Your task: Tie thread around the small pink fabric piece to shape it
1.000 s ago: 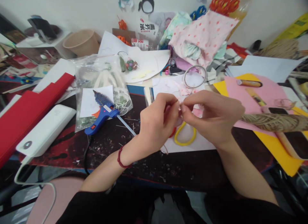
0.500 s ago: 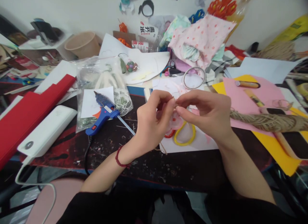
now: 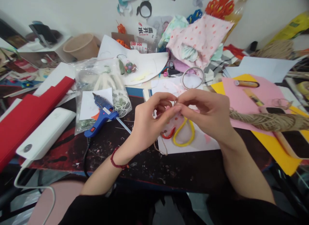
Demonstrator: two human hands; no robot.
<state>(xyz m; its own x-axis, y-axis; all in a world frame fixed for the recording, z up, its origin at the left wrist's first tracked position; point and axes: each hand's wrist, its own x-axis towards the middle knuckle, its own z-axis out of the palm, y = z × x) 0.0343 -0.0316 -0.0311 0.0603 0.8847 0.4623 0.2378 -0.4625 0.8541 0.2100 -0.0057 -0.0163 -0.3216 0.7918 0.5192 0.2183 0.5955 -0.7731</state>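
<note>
My left hand (image 3: 151, 122) and my right hand (image 3: 207, 113) meet fingertip to fingertip above a white sheet (image 3: 193, 144), pinching a small pale pink piece (image 3: 172, 118) between them. The piece is mostly hidden by my fingers. Just under the hands lie a yellow ring (image 3: 184, 134) and a red ring (image 3: 167, 134) on the sheet. A thin tan string (image 3: 161, 150) trails from near my left palm. A red cord bracelet is on my left wrist.
A blue glue gun (image 3: 102, 113) lies left of my hands by a plastic bag of parts (image 3: 101, 80). A white power bank (image 3: 41, 133) and red card (image 3: 26, 112) are far left. Pink and yellow paper (image 3: 243, 96), a straw bundle (image 3: 267, 120), a metal ring (image 3: 193, 78) and pink fabric (image 3: 200, 38) lie right and behind.
Both hands have drifted slightly left and lower over the sheet, fingers still pinched together. The red and yellow rings show more now.
</note>
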